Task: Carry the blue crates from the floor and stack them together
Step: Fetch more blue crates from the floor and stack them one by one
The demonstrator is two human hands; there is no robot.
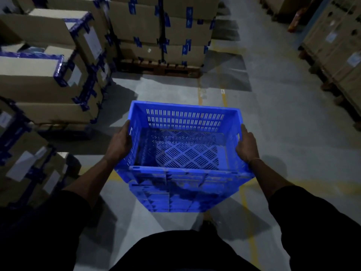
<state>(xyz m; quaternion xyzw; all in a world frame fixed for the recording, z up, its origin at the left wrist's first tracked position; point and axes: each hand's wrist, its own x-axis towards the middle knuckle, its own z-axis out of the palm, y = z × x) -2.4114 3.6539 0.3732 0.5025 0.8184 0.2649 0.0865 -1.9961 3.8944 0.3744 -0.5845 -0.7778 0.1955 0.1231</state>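
Note:
I hold one empty blue crate (183,184) in front of me, raised off the grey floor. It has slotted walls and a perforated bottom. My left hand (120,144) grips the crate's left rim, fingers curled over the edge. On the right rim my right hand (247,146) grips the same way. No other blue crate shows in this view.
Stacks of taped cardboard boxes (46,75) stand close on my left. More boxes on a pallet (164,36) stand straight ahead, and wrapped pallet loads (336,45) line the right. Grey concrete floor (283,124) with yellow lines runs between them.

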